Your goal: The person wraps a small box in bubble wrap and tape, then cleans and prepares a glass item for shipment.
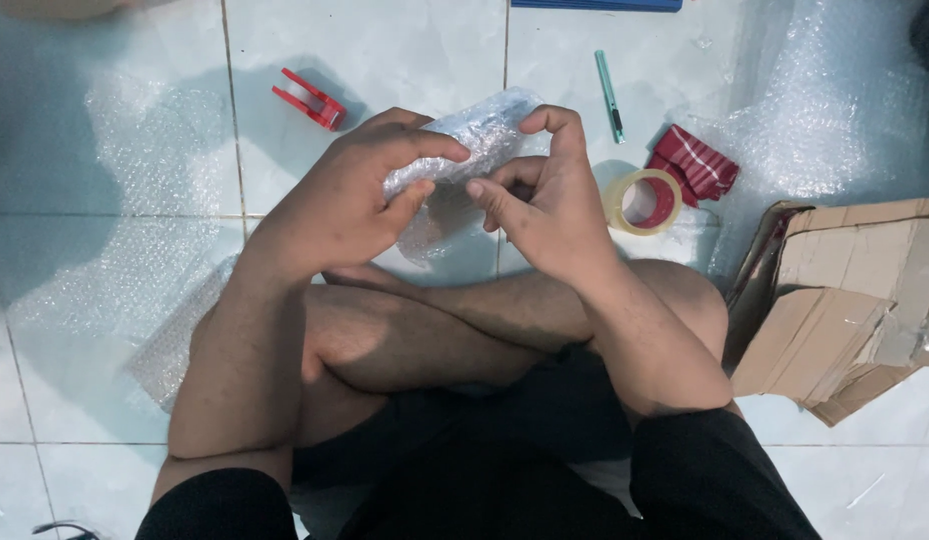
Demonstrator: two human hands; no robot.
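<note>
Hands together above crossed legs, over white tiled floor. Left hand and right hand both on small bubble-wrapped bundle, held in the air between them, just above the knees.

Left grip: pinching the bundle's left part, index finger curled over the top, thumb pressed against the underside. Right grip: pinching the bundle's right end, index finger hooked over the top edge, thumb stretched out toward the left thumb, nearly touching. Loose flap of wrap hanging down below the bundle, between the two thumbs. Contents hidden under the wrap, cannot tell what.

On the floor around:
- red tape dispenser, upper left, well apart from the hands
- roll of clear tape with red core, just beside the right hand
- folded red striped cloth, touching or just behind the tape roll
- green utility knife, lying near the cloth, beyond the right hand
- sheets of bubble wrap spread on the tiles at left, more at upper right
- flattened torn cardboard box, right side, near the right knee
- blue flat thing at top edge, mostly cut off
</note>
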